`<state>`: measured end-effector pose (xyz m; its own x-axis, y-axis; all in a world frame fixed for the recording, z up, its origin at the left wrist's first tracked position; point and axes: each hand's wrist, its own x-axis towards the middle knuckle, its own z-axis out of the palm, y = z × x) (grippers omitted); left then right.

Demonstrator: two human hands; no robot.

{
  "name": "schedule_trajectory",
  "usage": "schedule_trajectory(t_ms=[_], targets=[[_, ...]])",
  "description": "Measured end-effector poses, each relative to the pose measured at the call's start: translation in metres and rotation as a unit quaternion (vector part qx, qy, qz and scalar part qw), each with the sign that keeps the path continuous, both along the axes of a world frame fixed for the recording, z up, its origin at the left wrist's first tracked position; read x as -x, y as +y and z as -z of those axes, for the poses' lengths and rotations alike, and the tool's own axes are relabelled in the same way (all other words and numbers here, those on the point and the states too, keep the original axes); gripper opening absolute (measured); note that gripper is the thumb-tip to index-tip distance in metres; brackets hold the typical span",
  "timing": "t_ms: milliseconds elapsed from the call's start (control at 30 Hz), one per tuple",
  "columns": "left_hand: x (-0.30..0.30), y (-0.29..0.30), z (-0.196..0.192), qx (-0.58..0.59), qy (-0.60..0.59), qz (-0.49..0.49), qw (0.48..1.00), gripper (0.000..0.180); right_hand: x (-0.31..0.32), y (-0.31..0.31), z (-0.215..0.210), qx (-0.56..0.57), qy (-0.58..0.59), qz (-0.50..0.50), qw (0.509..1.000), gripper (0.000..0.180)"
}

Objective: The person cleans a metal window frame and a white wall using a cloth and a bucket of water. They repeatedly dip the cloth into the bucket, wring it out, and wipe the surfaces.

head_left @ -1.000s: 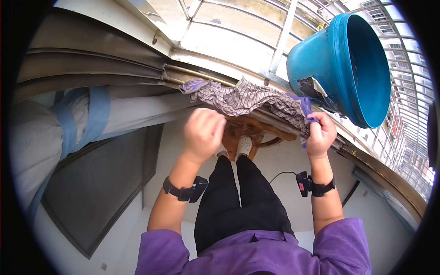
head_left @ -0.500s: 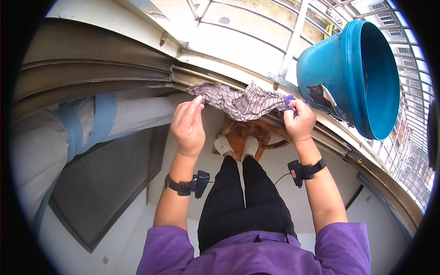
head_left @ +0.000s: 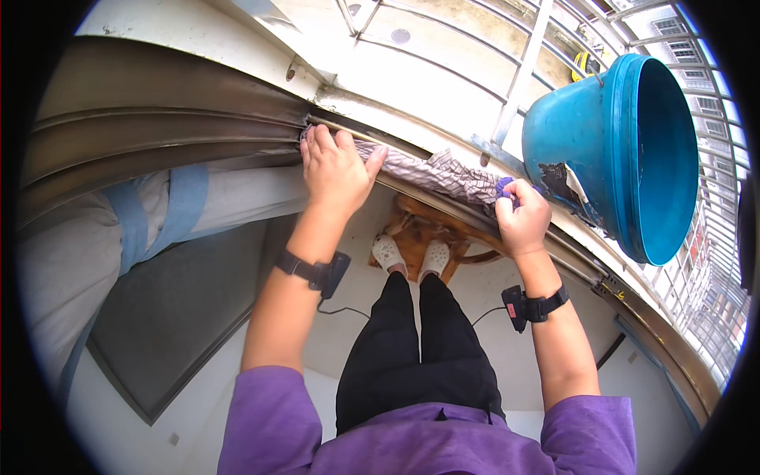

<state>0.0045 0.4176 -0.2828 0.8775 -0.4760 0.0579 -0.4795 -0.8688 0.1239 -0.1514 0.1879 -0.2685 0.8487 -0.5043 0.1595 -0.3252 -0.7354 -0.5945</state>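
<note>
Bright daylight falls through a metal grille (head_left: pixel 522 73) beyond an opened window, with pale building fronts (head_left: pixel 673 32) visible past its bars at the upper right. Along the near side of the opening runs a grooved window track (head_left: pixel 582 273), slanting down to the right, and a striped cloth (head_left: pixel 431 174) in dull mauve and dark lines lies crumpled lengthwise on it, between the person's two hands.

Palm down, the left hand (head_left: pixel 338 168) presses on the cloth's left end, at the corner where the track meets brown ribbed metal panels (head_left: pixel 166 119); its fingers lie side by side and the thumb stands apart. Closed into a loose fist, the right hand (head_left: pixel 523 217) grips the cloth's other end, where a bunched violet-blue edge (head_left: pixel 504 188) shows beside the thumb.

Just beyond the right hand is a teal bucket (head_left: pixel 574 131), its mouth turned to the right of the view and its side marked by a torn dark-and-white patch (head_left: pixel 560 180). Whether it stands level is hard to tell through the lens's bend.

At the left hangs a pale curtain (head_left: pixel 245 198) gathered by light blue bands (head_left: pixel 187 202), above a dark grey panel (head_left: pixel 182 324). Below, white clogs (head_left: pixel 388 252) rest on brown wooden furniture (head_left: pixel 416 237), under black trousers (head_left: pixel 419 380) and a purple shirt (head_left: pixel 427 443). Black straps with small boxes (head_left: pixel 317 271) circle both wrists.
</note>
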Motion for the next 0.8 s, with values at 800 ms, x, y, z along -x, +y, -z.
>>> schedule_trajectory(t_ms=[800], targets=[[-0.022, 0.013, -0.024, -0.082, 0.077, 0.116, 0.987, 0.051, 0.002, -0.002, 0.013, 0.120, 0.019, -0.092, 0.988, 0.007]])
